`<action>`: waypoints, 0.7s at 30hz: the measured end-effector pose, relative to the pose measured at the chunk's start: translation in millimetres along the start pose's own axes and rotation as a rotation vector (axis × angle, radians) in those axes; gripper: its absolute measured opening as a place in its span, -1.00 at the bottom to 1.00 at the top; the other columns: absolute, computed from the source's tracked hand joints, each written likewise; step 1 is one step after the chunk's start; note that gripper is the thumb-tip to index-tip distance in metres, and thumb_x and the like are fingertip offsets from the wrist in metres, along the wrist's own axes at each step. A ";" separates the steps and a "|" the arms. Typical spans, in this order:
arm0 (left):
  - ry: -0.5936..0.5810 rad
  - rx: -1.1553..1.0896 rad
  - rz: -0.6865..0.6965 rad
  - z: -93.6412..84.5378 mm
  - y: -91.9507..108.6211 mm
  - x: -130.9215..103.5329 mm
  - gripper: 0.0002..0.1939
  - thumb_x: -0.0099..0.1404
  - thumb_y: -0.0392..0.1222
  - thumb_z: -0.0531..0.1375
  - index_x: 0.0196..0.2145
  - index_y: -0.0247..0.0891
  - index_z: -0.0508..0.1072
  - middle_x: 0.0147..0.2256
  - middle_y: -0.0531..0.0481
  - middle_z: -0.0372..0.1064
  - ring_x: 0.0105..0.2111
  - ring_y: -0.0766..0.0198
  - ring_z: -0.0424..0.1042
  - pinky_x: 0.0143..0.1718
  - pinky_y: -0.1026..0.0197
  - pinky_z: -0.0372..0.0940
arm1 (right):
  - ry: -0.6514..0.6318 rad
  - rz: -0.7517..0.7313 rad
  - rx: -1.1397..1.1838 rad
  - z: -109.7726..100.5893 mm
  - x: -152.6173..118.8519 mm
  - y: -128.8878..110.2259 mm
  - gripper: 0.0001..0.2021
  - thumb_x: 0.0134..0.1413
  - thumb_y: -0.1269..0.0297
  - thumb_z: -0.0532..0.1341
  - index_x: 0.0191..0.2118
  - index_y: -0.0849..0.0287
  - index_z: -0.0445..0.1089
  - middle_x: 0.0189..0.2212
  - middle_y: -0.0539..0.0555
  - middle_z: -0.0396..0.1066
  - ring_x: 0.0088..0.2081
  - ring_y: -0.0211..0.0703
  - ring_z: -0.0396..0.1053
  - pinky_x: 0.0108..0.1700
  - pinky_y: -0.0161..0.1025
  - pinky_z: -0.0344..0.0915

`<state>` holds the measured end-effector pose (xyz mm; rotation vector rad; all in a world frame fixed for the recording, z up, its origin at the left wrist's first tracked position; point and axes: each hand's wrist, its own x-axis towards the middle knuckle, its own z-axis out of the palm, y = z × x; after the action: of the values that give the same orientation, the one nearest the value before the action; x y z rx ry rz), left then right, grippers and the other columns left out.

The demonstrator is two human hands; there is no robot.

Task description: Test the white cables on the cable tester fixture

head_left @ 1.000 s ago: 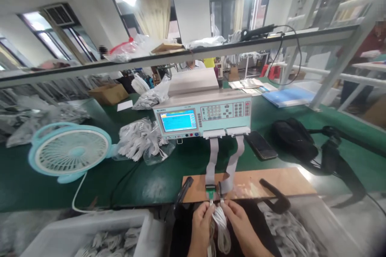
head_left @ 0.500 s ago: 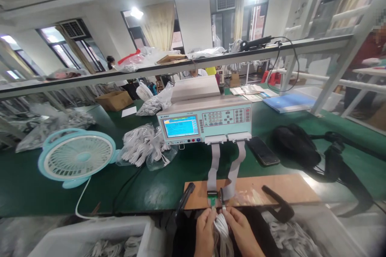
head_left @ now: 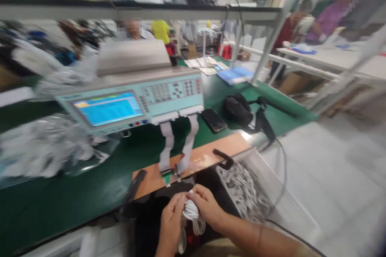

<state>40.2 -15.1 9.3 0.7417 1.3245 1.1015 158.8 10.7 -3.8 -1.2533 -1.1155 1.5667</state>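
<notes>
Your left hand [head_left: 173,219] and right hand [head_left: 208,204] both grasp the coiled white cable [head_left: 191,211], on the near side of the wooden board [head_left: 233,142] and clear of it. One second ago, your fingers held the cable's ends at the green connector [head_left: 167,178] and dark connector [head_left: 177,173] along the board's near edge. Both connectors now stand apart from your hands; the cable is probably disconnected.

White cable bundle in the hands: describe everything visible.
The white cable bundle looks like thin, smooth, plastic-sheathed cable, coiled and gathered tightly near the top, with looser loops hanging below. Both hands pinch its upper end, fingers partly covering it. It sits on the near side of the brown board, apart from it. Blur hides finer connector detail.
</notes>
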 end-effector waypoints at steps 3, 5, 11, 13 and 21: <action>-0.003 -0.045 -0.231 -0.3 0.8 -5.8 -0.68 0.02 0.05 0.27 -0.46 -0.28 0.43 -0.55 0.10 0.35 -0.70 0.43 0.20 -0.72 0.39 0.07 | 0.099 0.113 -0.326 -58.9 -9.3 8.1 -0.79 0.03 0.21 0.03 -0.53 0.16 0.20 -0.65 -0.10 0.10 -0.58 -0.29 0.11 -0.51 -0.36 0.08; 0.014 -0.166 -0.330 -1.5 2.6 -5.2 -0.67 0.00 0.06 0.28 -0.53 -0.28 0.38 -0.59 0.13 0.29 -0.72 0.44 0.16 -0.74 0.39 0.03 | 0.183 0.153 -0.481 -105.8 -20.3 10.9 -0.81 -0.02 0.28 0.08 -0.59 0.17 0.21 -0.65 -0.07 0.12 -0.54 -0.25 0.16 -0.45 -0.33 0.11; -0.011 -0.504 -0.405 11.6 9.1 1.7 -0.73 0.04 -0.02 0.27 -0.49 -0.29 0.37 -0.58 0.11 0.25 -0.63 0.41 0.23 -0.62 0.35 0.17 | 0.188 0.073 -0.628 -146.1 -45.2 0.3 -0.84 -0.06 0.31 0.20 -0.29 0.21 0.35 -0.30 0.15 0.31 -0.25 -0.05 0.26 -0.17 -0.15 0.15; 0.010 -0.509 -0.387 20.7 10.7 2.2 -0.75 0.04 -0.06 0.28 -0.42 -0.29 0.39 -0.55 0.09 0.28 -0.58 0.37 0.29 -0.55 0.31 0.22 | -0.035 0.052 -0.483 -116.1 -46.6 -5.7 -0.79 0.01 0.25 0.17 -0.20 0.18 0.33 -0.30 0.10 0.34 -0.27 -0.09 0.29 -0.18 -0.17 0.20; 0.047 -0.330 -0.215 24.9 25.3 -24.0 -0.63 -0.02 -0.10 0.32 -0.24 -0.25 0.42 -0.33 -0.05 0.43 -0.34 0.21 0.41 -0.30 0.21 0.29 | -0.378 -0.114 -0.216 -37.6 -39.0 -3.4 -0.79 -0.02 0.25 0.22 -0.24 0.18 0.26 -0.40 -0.04 0.23 -0.39 -0.27 0.17 -0.34 -0.34 0.15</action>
<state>61.8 -24.5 45.1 0.3242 1.1914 1.1306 202.6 -20.2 5.3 -1.0293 -1.6028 1.6714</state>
